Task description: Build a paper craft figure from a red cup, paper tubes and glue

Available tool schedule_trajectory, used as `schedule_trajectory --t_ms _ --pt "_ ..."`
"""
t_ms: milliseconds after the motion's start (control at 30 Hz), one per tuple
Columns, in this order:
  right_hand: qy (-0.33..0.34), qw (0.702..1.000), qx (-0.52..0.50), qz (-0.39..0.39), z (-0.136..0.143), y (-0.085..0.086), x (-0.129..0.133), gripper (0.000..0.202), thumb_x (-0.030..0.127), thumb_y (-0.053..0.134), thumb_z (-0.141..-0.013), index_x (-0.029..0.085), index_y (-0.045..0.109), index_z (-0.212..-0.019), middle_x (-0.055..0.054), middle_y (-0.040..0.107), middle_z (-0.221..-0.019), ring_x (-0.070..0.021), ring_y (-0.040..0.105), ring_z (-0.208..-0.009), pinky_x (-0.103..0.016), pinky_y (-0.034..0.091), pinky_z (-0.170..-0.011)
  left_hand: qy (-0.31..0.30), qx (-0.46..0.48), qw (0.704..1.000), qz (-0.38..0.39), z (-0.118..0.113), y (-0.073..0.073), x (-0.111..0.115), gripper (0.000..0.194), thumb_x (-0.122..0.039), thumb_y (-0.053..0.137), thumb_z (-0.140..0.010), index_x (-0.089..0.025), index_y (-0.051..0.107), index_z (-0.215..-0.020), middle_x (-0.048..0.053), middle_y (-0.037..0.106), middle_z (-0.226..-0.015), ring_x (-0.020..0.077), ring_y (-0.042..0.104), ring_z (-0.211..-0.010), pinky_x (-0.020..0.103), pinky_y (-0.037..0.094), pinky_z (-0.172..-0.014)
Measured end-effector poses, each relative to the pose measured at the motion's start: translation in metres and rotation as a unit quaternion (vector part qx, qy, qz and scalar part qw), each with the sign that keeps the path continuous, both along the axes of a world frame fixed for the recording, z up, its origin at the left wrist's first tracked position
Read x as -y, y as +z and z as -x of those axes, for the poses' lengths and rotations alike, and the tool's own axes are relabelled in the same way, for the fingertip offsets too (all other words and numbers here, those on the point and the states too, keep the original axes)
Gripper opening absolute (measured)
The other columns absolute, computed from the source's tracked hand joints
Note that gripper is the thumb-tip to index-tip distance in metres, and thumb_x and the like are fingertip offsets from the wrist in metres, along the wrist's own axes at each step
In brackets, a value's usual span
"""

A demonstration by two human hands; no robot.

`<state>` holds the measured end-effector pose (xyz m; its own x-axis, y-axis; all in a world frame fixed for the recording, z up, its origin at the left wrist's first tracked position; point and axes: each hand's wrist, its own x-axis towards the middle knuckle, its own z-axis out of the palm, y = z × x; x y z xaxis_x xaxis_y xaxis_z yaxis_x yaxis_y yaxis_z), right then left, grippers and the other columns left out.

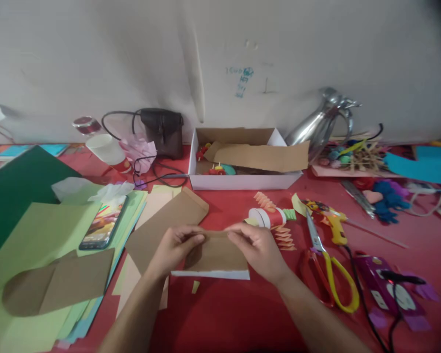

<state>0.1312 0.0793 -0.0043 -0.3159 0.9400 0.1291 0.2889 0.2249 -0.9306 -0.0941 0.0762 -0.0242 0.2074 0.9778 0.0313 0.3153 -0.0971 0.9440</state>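
Both hands pinch the far edge of a piece of brown cardboard (216,255) with a white strip along its near edge. My left hand (178,247) grips the left part of that edge, thumb on top. At the right part, my right hand (255,247) is closed in the same way. Just beyond the right hand lies a paper cup figure (266,218) with folded orange and green paper strips. A small yellowish paper scrap (195,287) rests below the cardboard. Left of the left hand, a larger brown cardboard piece (161,225) overlaps pale sheets.
Scissors (330,264) with red and yellow handles and a yellow glue gun (336,225) with its cord lie at right. Behind stands an open white box (242,182). Coloured paper and a phone (105,223) are at left. A metal jug (321,122) leans against the wall.
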Motion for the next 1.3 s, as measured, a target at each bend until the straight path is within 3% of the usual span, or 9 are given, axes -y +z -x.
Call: schedule_trajectory --t_ms 167,333,467,567,633,733,900,1100,1300 --pt "0.073 0.993 -0.054 0.08 -0.004 0.002 -0.002 0.02 0.029 0.064 -0.09 0.025 0.077 -0.104 -0.001 0.079 -0.1 -0.0214 0.074 -0.092 -0.031 0.058 -0.08 0.019 0.079 0.997 -0.005 -0.012 -0.006 0.004 0.015 -0.029 0.069 -0.082 -0.021 0.081 -0.085 0.008 0.078 -0.076 0.0209 0.071 -0.065 0.028 0.055 -0.061" --pt "0.061 0.996 -0.055 0.044 -0.002 0.0 0.0 0.021 0.023 0.063 -0.09 0.029 0.078 -0.104 0.0 0.079 -0.101 -0.0206 0.075 -0.09 -0.032 0.059 -0.081 0.049 0.097 0.994 -0.023 -0.018 -0.01 0.008 0.013 -0.027 0.071 -0.08 -0.021 0.081 -0.084 0.009 0.078 -0.077 0.0199 0.071 -0.066 0.027 0.056 -0.06" --pt "0.056 0.989 -0.079 0.109 -0.004 -0.002 -0.003 0.019 0.023 0.069 -0.085 0.028 0.078 -0.101 0.0 0.079 -0.099 -0.0211 0.075 -0.092 -0.033 0.059 -0.083 0.008 0.162 0.979 0.124 -0.012 -0.007 0.009 0.024 -0.035 0.072 -0.079 -0.017 0.08 -0.094 0.004 0.065 -0.053 0.0103 0.05 -0.039 0.02 0.036 -0.036" --pt "0.093 0.979 -0.103 0.151 -0.006 0.0 -0.006 0.023 0.027 0.071 -0.084 0.03 0.076 -0.106 0.001 0.078 -0.106 -0.0225 0.073 -0.1 -0.038 0.058 -0.09 -0.007 0.209 0.961 0.183 -0.01 -0.007 0.012 0.031 -0.036 0.075 -0.077 -0.015 0.079 -0.101 -0.001 0.055 -0.046 0.0067 0.039 -0.034 0.019 0.03 -0.034" --pt "0.104 0.979 -0.104 0.139 -0.006 0.002 -0.005 0.023 0.026 0.069 -0.085 0.031 0.076 -0.107 0.001 0.077 -0.108 -0.0226 0.072 -0.103 -0.039 0.057 -0.093 0.011 0.224 0.961 0.162 -0.012 -0.008 0.015 0.03 -0.035 0.075 -0.077 -0.015 0.079 -0.099 -0.001 0.054 -0.044 0.0072 0.039 -0.034 0.02 0.032 -0.035" --pt "0.071 0.991 -0.076 0.08 -0.007 0.005 -0.001 0.02 0.024 0.068 -0.085 0.03 0.078 -0.102 0.001 0.078 -0.102 -0.0216 0.074 -0.094 -0.036 0.059 -0.084 0.026 0.188 0.978 0.087 -0.015 -0.005 0.018 0.024 -0.033 0.074 -0.079 -0.018 0.08 -0.097 0.005 0.069 -0.061 0.0128 0.058 -0.048 0.023 0.044 -0.045" --pt "0.087 0.995 0.037 -0.03 -0.01 0.009 0.003 0.017 0.019 0.063 -0.086 0.025 0.078 -0.092 0.002 0.078 -0.083 -0.0161 0.071 -0.072 -0.026 0.053 -0.065 -0.057 0.063 0.996 -0.004 -0.013 0.007 0.017 0.023 -0.028 0.064 -0.088 -0.023 0.078 -0.106 0.009 0.078 -0.093 0.0207 0.072 -0.081 0.028 0.055 -0.071" --pt "0.126 0.987 0.064 -0.07 -0.005 0.007 0.006 0.016 0.017 0.055 -0.092 0.02 0.07 -0.096 0.001 0.073 -0.079 -0.0123 0.063 -0.067 -0.023 0.045 -0.064 0.0 0.052 0.997 -0.05 -0.015 0.007 0.019 0.015 -0.019 0.068 -0.082 -0.02 0.081 -0.089 0.006 0.078 -0.079 0.0167 0.07 -0.068 0.023 0.053 -0.064" --pt "0.112 0.993 0.034 -0.03 -0.002 -0.009 0.032 0.017 0.012 0.055 -0.091 0.019 0.07 -0.089 0.001 0.072 -0.081 -0.0126 0.064 -0.073 -0.022 0.044 -0.066 0.025 0.055 0.998 -0.023 -0.022 -0.001 0.048 0.015 -0.015 0.066 -0.081 -0.019 0.08 -0.084 0.004 0.077 -0.077 0.0156 0.07 -0.068 0.022 0.053 -0.063"
